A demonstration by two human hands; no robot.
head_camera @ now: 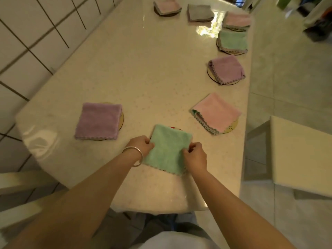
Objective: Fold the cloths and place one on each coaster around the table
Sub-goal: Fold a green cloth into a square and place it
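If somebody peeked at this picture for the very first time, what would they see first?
Probably the two hands, left hand and right hand, pinching a folded green cloth at the near edge of the table. Next, the ring of folded cloths around the table: a purple cloth to the left, a pink cloth to the right, and more lined up the right side to the far end. A silver bracelet shines on the left wrist.

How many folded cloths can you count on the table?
8: green in both hands, purple near left, pink near right, purple, green, pink, grey, pink far end.
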